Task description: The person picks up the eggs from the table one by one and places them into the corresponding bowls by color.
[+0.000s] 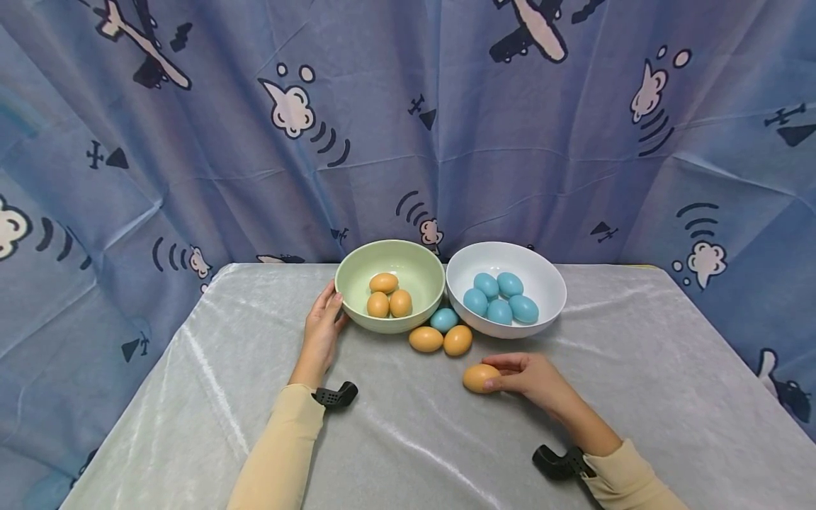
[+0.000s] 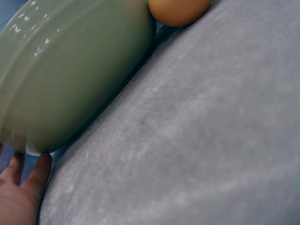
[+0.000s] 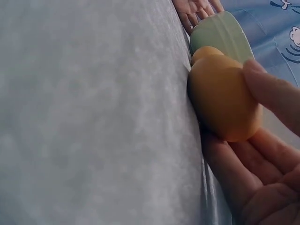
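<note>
My right hand pinches an orange egg between thumb and fingers, low over the table in front of the white bowl. In the right wrist view the same egg fills the grasp. My left hand touches the left side of the green bowl with its fingertips; in the left wrist view the fingers are fairly straight against the bowl wall. Three orange eggs lie inside the green bowl. Several blue eggs lie in the white bowl.
Just before the two bowls, a blue egg and two orange eggs, one left and one right, rest close together on the grey cloth-covered table. A blue patterned curtain hangs behind the table.
</note>
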Demonstrator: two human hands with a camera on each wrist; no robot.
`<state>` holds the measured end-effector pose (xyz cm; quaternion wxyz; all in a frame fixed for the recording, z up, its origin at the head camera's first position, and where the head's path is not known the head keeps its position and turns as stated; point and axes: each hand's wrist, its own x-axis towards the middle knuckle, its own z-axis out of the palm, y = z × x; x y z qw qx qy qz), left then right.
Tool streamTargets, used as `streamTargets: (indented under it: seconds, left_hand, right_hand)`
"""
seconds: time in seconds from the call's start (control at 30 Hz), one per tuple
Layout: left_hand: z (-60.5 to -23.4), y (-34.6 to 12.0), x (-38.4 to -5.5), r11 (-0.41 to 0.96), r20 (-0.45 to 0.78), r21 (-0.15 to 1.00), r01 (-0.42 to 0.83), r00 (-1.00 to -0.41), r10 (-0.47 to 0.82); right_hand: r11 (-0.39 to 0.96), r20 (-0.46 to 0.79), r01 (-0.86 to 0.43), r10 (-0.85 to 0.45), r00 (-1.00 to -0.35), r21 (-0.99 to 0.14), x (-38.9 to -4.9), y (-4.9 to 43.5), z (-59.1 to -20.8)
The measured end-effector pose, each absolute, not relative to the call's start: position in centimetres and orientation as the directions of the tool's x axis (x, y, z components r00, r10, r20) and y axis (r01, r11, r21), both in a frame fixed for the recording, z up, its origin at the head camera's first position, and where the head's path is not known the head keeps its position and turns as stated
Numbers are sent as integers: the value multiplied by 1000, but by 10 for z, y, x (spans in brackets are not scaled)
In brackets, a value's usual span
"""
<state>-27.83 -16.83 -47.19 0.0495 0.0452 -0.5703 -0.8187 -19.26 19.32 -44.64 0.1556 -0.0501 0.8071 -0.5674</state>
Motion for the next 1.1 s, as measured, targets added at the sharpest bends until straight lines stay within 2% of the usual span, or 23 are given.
streamTargets:
  seconds: [0.4, 1.1]
  left_hand:
    - [-470, -168, -278, -339, -37, 941, 13, -989, -142]
    - [-471, -168, -278, -340, -31, 940, 21, -989, -147]
  right_hand:
    - [319, -160, 35, -372, -914, -947, -192, 194, -446]
    - [394, -139, 18, -280, -950, -919, -187, 190, -435]
